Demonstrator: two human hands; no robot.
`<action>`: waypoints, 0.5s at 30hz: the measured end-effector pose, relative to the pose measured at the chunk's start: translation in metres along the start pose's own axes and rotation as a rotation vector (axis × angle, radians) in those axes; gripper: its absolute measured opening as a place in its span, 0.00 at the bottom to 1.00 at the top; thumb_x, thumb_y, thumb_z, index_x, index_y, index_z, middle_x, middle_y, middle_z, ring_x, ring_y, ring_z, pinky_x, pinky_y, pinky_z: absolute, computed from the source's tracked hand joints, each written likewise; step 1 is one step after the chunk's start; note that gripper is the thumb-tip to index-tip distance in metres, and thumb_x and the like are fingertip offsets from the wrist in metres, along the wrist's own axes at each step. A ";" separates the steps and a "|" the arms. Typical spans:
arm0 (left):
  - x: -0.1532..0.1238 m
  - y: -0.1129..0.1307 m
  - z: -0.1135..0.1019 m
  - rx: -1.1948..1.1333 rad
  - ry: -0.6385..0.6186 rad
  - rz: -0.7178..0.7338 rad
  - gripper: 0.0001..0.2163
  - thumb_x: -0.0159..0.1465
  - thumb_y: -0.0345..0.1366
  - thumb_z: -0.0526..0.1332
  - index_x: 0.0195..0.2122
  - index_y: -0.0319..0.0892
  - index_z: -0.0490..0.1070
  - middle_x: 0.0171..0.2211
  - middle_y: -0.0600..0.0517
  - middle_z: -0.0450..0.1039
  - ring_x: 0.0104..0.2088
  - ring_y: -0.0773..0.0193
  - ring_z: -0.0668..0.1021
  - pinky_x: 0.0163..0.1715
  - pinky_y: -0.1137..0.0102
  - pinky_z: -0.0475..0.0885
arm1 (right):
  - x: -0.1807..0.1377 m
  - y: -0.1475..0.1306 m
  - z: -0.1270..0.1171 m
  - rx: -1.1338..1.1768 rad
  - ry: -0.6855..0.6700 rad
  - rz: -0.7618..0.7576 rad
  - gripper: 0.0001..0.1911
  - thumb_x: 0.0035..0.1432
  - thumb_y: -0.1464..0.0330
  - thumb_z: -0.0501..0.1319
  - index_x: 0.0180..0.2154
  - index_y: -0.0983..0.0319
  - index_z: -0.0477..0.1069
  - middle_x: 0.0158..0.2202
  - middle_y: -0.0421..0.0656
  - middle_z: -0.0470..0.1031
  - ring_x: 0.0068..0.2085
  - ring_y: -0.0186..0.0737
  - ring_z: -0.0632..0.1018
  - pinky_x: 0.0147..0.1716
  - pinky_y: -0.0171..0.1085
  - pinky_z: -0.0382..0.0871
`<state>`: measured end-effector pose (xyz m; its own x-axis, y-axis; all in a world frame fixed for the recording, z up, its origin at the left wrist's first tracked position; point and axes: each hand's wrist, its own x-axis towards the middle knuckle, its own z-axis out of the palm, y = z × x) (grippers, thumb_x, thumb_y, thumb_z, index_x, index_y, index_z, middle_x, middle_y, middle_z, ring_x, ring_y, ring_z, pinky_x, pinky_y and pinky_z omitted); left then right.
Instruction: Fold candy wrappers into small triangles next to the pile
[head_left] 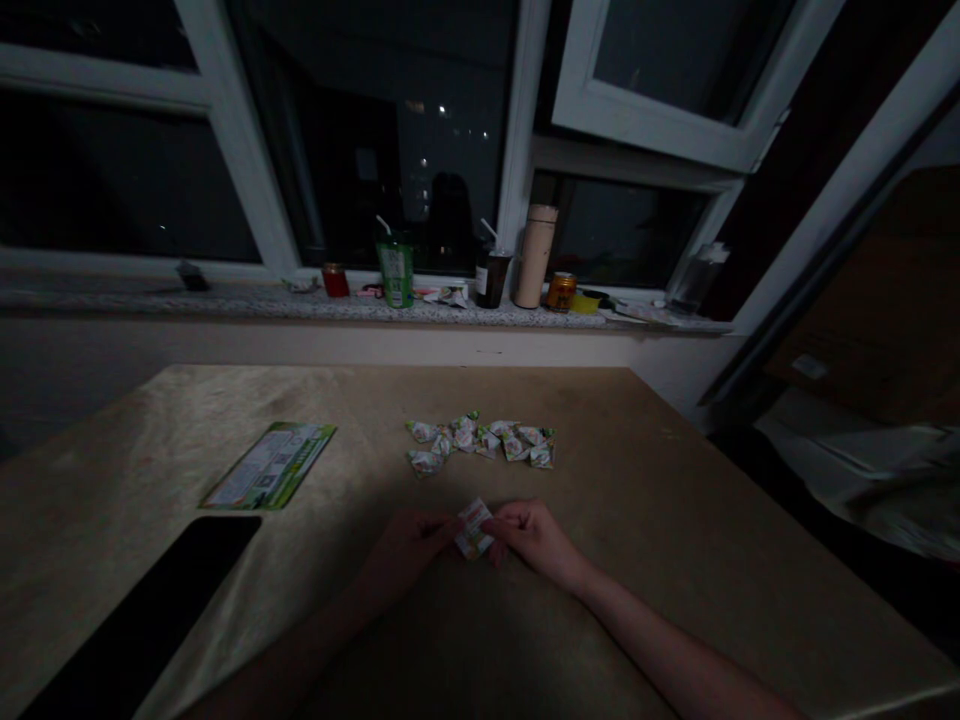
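Observation:
A small folded paper piece point(474, 528), white with coloured print, is pinched between both hands low over the tan table point(675, 520). My left hand point(409, 550) grips its left side with closed fingers. On the other edge my right hand point(534, 538) is closed too. Just beyond the hands lies a loose row of several similar folded paper pieces point(480, 440).
A green printed leaflet point(271, 465) lies flat at the table's left, with a black phone-like slab point(142, 620) nearer the front edge. The windowsill point(225, 300) behind holds a green cup point(395, 270), a dark cup point(491, 277), a tall flask point(537, 256) and cans.

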<state>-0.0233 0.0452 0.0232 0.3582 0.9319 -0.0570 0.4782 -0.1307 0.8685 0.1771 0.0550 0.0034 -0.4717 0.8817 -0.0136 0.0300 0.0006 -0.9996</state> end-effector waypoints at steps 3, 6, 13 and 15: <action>0.000 -0.002 0.002 0.007 0.061 -0.005 0.19 0.63 0.47 0.52 0.30 0.41 0.78 0.27 0.54 0.78 0.30 0.59 0.77 0.30 0.73 0.66 | 0.000 -0.001 0.002 0.016 0.032 0.005 0.26 0.50 0.46 0.60 0.24 0.64 0.72 0.21 0.39 0.75 0.23 0.34 0.74 0.26 0.32 0.66; 0.000 -0.003 0.004 -0.013 0.093 -0.001 0.18 0.63 0.46 0.53 0.32 0.42 0.79 0.29 0.54 0.79 0.32 0.58 0.77 0.32 0.72 0.67 | 0.001 0.001 0.005 0.029 0.028 0.032 0.24 0.47 0.48 0.63 0.27 0.65 0.73 0.23 0.40 0.76 0.25 0.36 0.76 0.28 0.33 0.67; 0.000 -0.001 0.004 -0.035 0.077 -0.007 0.18 0.62 0.47 0.53 0.33 0.42 0.80 0.31 0.53 0.80 0.34 0.57 0.78 0.35 0.71 0.68 | 0.001 0.004 0.007 0.082 0.054 0.096 0.19 0.40 0.57 0.70 0.28 0.64 0.72 0.24 0.38 0.77 0.24 0.35 0.76 0.26 0.32 0.66; 0.000 -0.001 0.005 -0.040 0.066 -0.010 0.17 0.61 0.46 0.54 0.33 0.41 0.79 0.31 0.53 0.80 0.34 0.57 0.78 0.34 0.72 0.68 | 0.001 0.004 0.006 0.092 0.042 0.097 0.18 0.40 0.57 0.71 0.27 0.64 0.72 0.23 0.38 0.77 0.24 0.34 0.75 0.26 0.32 0.66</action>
<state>-0.0201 0.0439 0.0200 0.2992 0.9536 -0.0339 0.4484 -0.1091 0.8871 0.1716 0.0527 -0.0006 -0.4327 0.8946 -0.1115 -0.0085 -0.1277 -0.9918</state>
